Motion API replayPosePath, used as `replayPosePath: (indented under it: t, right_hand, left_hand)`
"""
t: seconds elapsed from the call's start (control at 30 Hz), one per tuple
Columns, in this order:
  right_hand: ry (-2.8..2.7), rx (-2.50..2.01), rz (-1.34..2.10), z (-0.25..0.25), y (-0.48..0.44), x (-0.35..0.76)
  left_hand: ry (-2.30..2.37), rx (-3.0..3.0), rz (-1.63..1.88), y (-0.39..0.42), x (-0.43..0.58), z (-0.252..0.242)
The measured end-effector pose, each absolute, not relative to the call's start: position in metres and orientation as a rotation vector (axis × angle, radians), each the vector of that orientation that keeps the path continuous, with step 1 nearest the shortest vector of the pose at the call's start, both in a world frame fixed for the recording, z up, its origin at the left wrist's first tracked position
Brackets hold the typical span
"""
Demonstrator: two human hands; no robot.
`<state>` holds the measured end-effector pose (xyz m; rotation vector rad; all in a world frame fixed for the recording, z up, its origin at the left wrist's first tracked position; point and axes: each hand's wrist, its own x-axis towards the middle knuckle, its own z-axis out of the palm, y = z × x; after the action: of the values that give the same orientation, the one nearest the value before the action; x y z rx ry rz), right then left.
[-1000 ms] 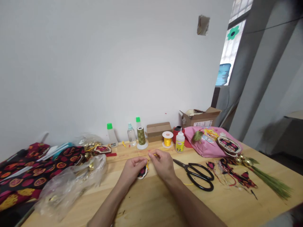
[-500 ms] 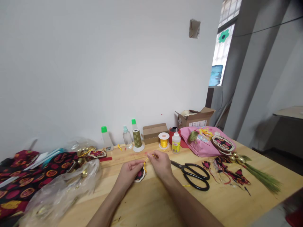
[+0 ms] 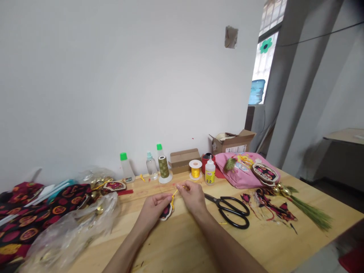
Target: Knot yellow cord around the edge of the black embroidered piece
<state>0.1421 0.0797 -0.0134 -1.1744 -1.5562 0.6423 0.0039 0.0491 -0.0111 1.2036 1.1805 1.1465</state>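
Note:
My left hand (image 3: pixel 156 209) is closed on a small dark fabric patch (image 3: pixel 166 213) with a cream edge, partly hidden under its fingers. Yellow cord (image 3: pixel 173 199) comes off the patch's upper right edge. Between the fingertips of my right hand (image 3: pixel 190 195) the cord is pinched, and a short stretch of it spans the gap between both hands. Black-handled scissors (image 3: pixel 233 212) lie just right of my right wrist. Behind it stand a spool of yellow cord (image 3: pixel 195 173) and a white glue bottle (image 3: pixel 210 175).
An olive thread spool (image 3: pixel 163 167), green-capped bottles (image 3: pixel 126 168) and cardboard boxes (image 3: pixel 184 161) line the wall. At left lie patterned fabric (image 3: pixel 61 203) and a plastic bag (image 3: pixel 82 223). A pink bag (image 3: pixel 236 178), fabric scraps (image 3: pixel 275 206) and a green tassel (image 3: pixel 313 214) are at right.
The view has shifted slightly. Both hands keep nearly the same pose, with the yellow cord between them looking a little straighter.

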Motion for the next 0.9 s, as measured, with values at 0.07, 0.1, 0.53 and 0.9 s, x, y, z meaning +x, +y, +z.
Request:
replayPosePath:
  t: [0.07,0.1,0.53,0.9]
  right_hand:
    - [-1.546,-1.153,0.721,-0.014,0.081,0.143]
    - [-1.526,-1.133,0.792,-0.014,0.082,0.143]
    - [-1.323,-0.749,1.48,0.004,0.072,0.145]
    - [-1.605,-0.535,1.588,-0.004,0.066,0.139]
  left_hand:
    - [1.194,1.228,1.141,0.049,0.002,-0.011]
    - [1.208,1.247,1.135,0.049,0.001,-0.01]
    - [0.891,1.017,1.196,0.041,0.0,0.003]
    - [0.405,0.728,1.309,0.032,-0.004,0.01]
